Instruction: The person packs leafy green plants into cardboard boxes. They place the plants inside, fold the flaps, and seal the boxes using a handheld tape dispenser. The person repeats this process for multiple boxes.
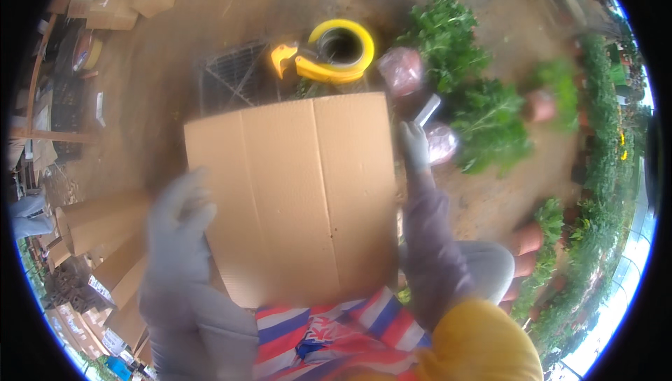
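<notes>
yellow sleeve [486, 346] at 5 o'clock is closest to the cam. brown cardboard carton [287, 199] is dead center, btwn both gloved hands. left hand [178, 227] is btwn 8 & 9, half-curled w/ a gap btwn thumb & fingers, right by the carton's edge, too blurry to say if touching. right hand [415, 148] is btwn 2 & 3, beside the opposite edge, pale strip [427, 110] by its fingers; can't tell if it's gripping tbh. yellow tape dispenser [329, 71] at 12, leafy plants [448, 48] btwn 1 & 2.
</notes>
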A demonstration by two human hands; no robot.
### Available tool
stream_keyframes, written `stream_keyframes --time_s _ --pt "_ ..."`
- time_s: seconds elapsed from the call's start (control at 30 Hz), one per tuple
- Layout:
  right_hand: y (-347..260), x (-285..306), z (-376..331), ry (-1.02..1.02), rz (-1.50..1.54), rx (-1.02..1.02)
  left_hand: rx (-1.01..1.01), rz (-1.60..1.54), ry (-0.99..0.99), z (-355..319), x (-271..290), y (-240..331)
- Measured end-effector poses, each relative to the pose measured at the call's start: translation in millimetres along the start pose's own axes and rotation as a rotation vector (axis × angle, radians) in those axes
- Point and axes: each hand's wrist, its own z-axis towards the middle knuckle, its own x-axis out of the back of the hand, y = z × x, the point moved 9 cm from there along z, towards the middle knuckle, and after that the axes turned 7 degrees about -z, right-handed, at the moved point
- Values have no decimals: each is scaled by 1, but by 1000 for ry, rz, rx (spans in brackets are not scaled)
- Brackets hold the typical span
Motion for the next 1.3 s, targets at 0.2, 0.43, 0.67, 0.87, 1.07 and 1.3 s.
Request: stream_keyframes --time_s 0.2,0.43,0.67,0.87,1.07,1.3 --pt "-278 55 -142 -62 -344 679 -32 -281 -385 -13 -36 4" --pt "-373 22 -259 -389 -349 1096 115 -362 -69 -9 65 -86" --pt "-303 -40 -271 -98 -431 817 -732 733 931 -149 285 -17" --pt "-236 -97 -294 -159 -681 741 -157 1031 1090 -182 540 12" --pt "-241 -95 -291 -137 -715 770 -359 1023 762 -100 541 36" --pt "-237 -97 -289 -237 -719 719 -366 1619 644 -34 510 13"
